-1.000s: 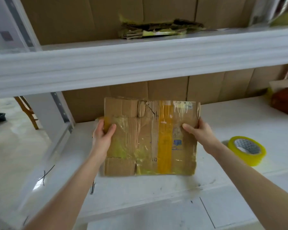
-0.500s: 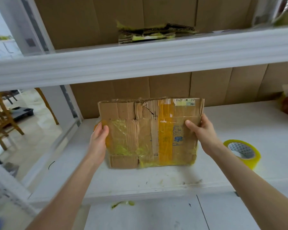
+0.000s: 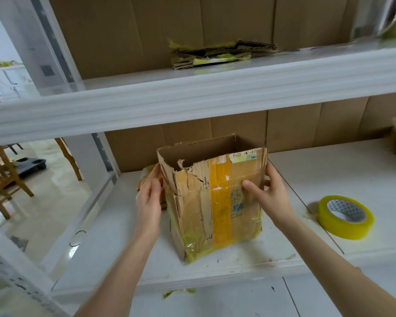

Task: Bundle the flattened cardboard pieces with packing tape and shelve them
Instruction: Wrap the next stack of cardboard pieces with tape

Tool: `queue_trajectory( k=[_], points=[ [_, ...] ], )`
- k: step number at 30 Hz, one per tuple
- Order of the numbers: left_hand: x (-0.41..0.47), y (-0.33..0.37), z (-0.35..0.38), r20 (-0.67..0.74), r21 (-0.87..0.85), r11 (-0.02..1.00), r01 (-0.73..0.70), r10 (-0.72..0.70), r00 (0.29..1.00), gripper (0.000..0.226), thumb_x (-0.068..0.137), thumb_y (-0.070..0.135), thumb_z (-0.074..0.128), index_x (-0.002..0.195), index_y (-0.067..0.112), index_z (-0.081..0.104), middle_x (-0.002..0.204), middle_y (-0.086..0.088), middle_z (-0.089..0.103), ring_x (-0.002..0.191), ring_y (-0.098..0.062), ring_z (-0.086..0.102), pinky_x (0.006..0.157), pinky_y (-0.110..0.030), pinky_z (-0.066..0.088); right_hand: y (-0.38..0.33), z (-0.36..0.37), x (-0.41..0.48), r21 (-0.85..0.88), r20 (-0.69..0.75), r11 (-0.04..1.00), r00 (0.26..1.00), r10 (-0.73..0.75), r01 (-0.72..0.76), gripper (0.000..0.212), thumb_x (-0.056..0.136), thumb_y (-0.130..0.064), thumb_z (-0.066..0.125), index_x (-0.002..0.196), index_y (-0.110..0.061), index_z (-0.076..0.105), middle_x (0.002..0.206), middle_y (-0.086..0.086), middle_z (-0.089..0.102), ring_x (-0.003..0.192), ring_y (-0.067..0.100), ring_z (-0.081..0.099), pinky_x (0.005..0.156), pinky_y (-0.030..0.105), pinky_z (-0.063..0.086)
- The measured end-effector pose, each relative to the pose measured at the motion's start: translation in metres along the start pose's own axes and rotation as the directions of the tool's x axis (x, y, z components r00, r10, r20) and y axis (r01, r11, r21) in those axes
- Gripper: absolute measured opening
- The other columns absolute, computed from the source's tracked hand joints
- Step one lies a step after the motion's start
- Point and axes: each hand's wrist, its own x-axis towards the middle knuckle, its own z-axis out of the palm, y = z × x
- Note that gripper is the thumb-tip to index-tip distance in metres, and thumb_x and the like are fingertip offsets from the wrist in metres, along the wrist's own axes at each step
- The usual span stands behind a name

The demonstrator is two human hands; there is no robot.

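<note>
1 taped bundle [image 3: 220, 53] lies on the upper shelf [image 3: 215, 88]. On the lower shelf [image 3: 329, 170] the cardboard box [image 3: 215, 202] stands upright, mouth open (not flat yet). Straight fingers of the left hand [image 3: 148, 202] press its left wall; the right hand [image 3: 270, 195] pinches its right edge. The tape roll [image 3: 345, 217] waits to the right. Remaining: flatten, tape, shelve.

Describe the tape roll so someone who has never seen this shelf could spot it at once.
Start at the white shelving unit and go to its lower shelf, where a torn cardboard box stands. Right of the box, past the right hand gripping it, the tape roll lies flat. It is the only ring there: translucent yellow with a patterned white core.
</note>
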Motion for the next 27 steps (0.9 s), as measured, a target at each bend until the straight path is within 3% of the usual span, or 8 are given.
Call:
queue_trajectory(
  k=[5,7,12,14,17,21,24,27],
  points=[
    [-0.006,-0.003,-0.001,0.271,0.189,0.980,-0.055,0.001,0.963,0.067,0.060,0.078,0.063,0.123,0.063,0.045,0.143,0.018,0.043,0.128,-0.009,0.045,0.098,-0.030,0.046,0.003,0.003,-0.008,-0.139,0.064,0.986,0.994,-0.083,0.091,0.070,0.075,-0.040,0.077,0.136,-0.037,0.044,0.127,-0.008,0.046,0.110,0.007,0.051,0.090,0.039,0.054],
    [-0.004,-0.006,-0.001,0.247,0.286,0.957,-0.035,-0.038,0.968,0.073,0.058,0.064,0.069,0.124,0.037,0.056,0.120,0.017,0.061,0.113,-0.009,0.057,0.099,-0.043,0.048,-0.001,-0.003,-0.005,-0.218,0.173,0.968,0.981,-0.088,0.125,0.071,0.067,-0.060,0.073,0.130,-0.041,0.048,0.131,-0.012,0.039,0.115,0.006,0.048,0.087,0.039,0.055],
    [0.001,-0.010,-0.006,0.219,0.339,0.936,-0.094,0.019,0.976,0.031,0.081,0.057,0.061,0.084,0.026,0.063,0.087,0.015,0.064,0.086,-0.007,0.062,0.091,-0.050,0.049,-0.012,-0.018,0.012,-0.358,0.364,0.918,0.931,-0.032,0.171,0.040,0.079,-0.077,0.046,0.105,-0.049,0.059,0.146,-0.009,0.031,0.128,0.013,0.041,0.100,0.036,0.045],
    [0.002,-0.009,-0.003,0.194,0.326,0.940,-0.101,0.039,0.980,0.026,0.075,0.063,0.059,0.091,0.042,0.061,0.094,0.020,0.064,0.091,-0.005,0.061,0.091,-0.047,0.050,-0.015,-0.015,0.014,-0.275,0.345,0.954,0.938,-0.013,0.115,0.035,0.089,-0.067,0.038,0.099,-0.045,0.063,0.140,-0.013,0.042,0.127,0.012,0.045,0.103,0.031,0.040],
    [0.018,0.000,-0.003,0.120,0.399,0.910,-0.109,0.066,0.991,0.079,0.065,0.064,0.072,0.132,0.048,0.036,0.139,0.011,0.040,0.120,-0.006,0.046,0.100,-0.037,0.042,-0.016,-0.009,0.018,-0.307,0.274,0.949,0.961,0.021,0.066,0.026,0.093,-0.056,0.045,0.098,-0.039,0.063,0.125,-0.013,0.055,0.112,0.014,0.057,0.090,0.030,0.046],
    [0.062,0.030,0.001,0.247,0.651,0.733,-0.197,0.041,0.968,0.123,0.064,0.048,0.081,0.150,0.037,-0.007,0.158,0.010,0.002,0.144,-0.015,0.012,0.111,-0.039,0.020,-0.014,-0.009,0.027,-0.353,0.207,0.934,0.968,0.141,-0.061,0.066,0.088,-0.054,0.058,0.144,-0.031,0.034,0.125,-0.013,0.049,0.099,0.009,0.059,0.088,0.036,0.051],
    [0.069,0.040,0.011,0.421,0.813,0.466,-0.349,-0.056,0.905,0.107,0.068,0.066,0.067,0.151,0.037,0.004,0.157,0.003,0.017,0.143,-0.023,0.019,0.112,-0.048,0.026,-0.014,-0.009,0.032,-0.312,0.221,0.941,0.954,0.202,-0.127,0.084,0.086,-0.052,0.061,0.153,-0.031,0.015,0.144,-0.004,0.042,0.113,0.019,0.055,0.082,0.036,0.054],
    [0.055,0.035,0.011,0.533,0.830,0.305,-0.467,-0.185,0.826,0.097,0.064,0.086,0.020,0.147,0.036,0.029,0.152,0.007,0.029,0.139,-0.020,0.027,0.110,-0.045,0.033,-0.015,-0.010,0.037,-0.305,0.264,0.943,0.940,0.216,-0.131,0.084,0.086,-0.050,0.062,0.151,-0.044,0.009,0.155,-0.002,0.028,0.120,0.022,0.051,0.076,0.033,0.054]
  ],
)
